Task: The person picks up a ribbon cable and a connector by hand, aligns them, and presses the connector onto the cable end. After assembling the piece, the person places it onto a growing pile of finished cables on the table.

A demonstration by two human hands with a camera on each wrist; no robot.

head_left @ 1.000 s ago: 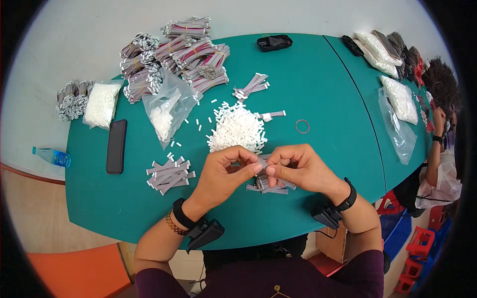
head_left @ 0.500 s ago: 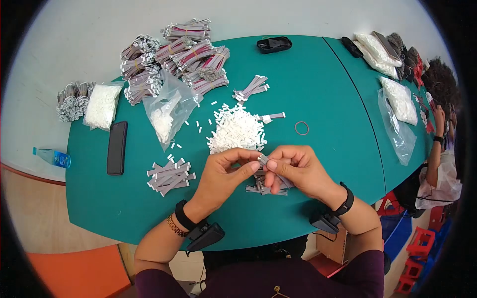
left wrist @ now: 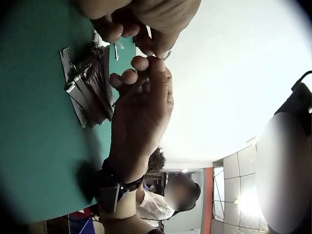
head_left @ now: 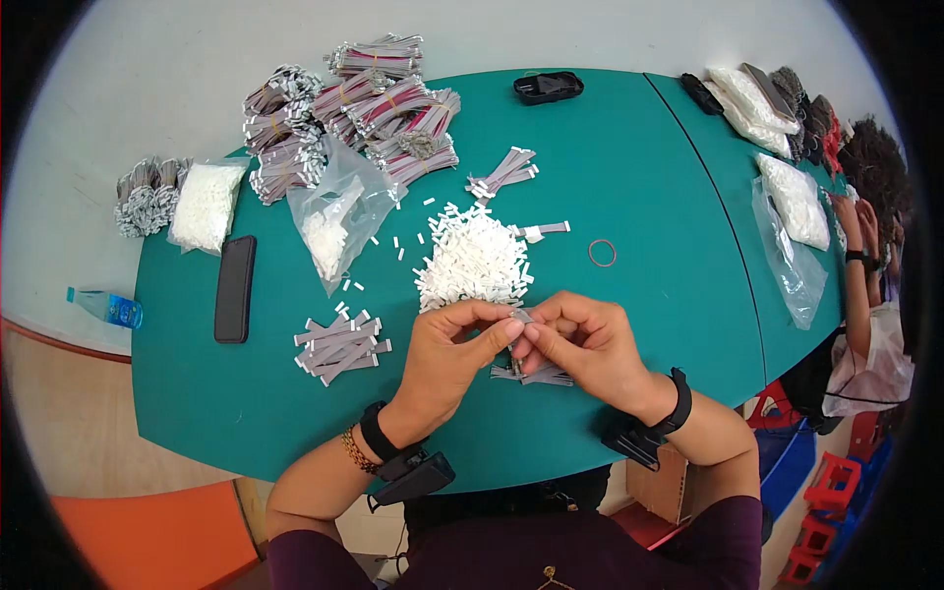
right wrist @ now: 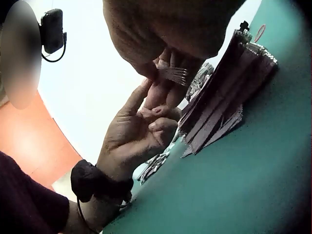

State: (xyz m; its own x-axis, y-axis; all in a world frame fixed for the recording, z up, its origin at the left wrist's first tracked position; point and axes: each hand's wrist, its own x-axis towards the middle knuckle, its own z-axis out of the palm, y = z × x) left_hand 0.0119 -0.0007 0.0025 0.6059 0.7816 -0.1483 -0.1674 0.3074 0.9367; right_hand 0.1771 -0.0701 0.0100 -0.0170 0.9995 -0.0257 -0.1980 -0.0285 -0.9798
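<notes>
Between the two hands is a short grey ribbon cable [right wrist: 173,75], its split wire ends showing in the right wrist view. My right hand [head_left: 595,349] pinches it between thumb and fingers. The left hand [head_left: 450,356] meets it from the other side, thumb and forefinger pinched on the cable's end, which the fingertips mostly hide. Just below the hands, a stack of similar ribbon cables [head_left: 543,377] lies on the green table [head_left: 669,295]. Beyond the fingers is a heap of small white connector pieces [head_left: 474,258].
Grey cables with white ends [head_left: 339,346] lie left, near a black phone [head_left: 234,290]. Cable bundles [head_left: 383,108] and bags of white pieces [head_left: 334,221] stand behind. A red rubber band [head_left: 602,253] and a black case [head_left: 548,88] lie right. Another person's arm [head_left: 857,285] shows at far right.
Half a second ago the cable's end stood exposed between the hands; now the left thumb and forefinger cover it. The hands have come closer together. The other person's hands have moved.
</notes>
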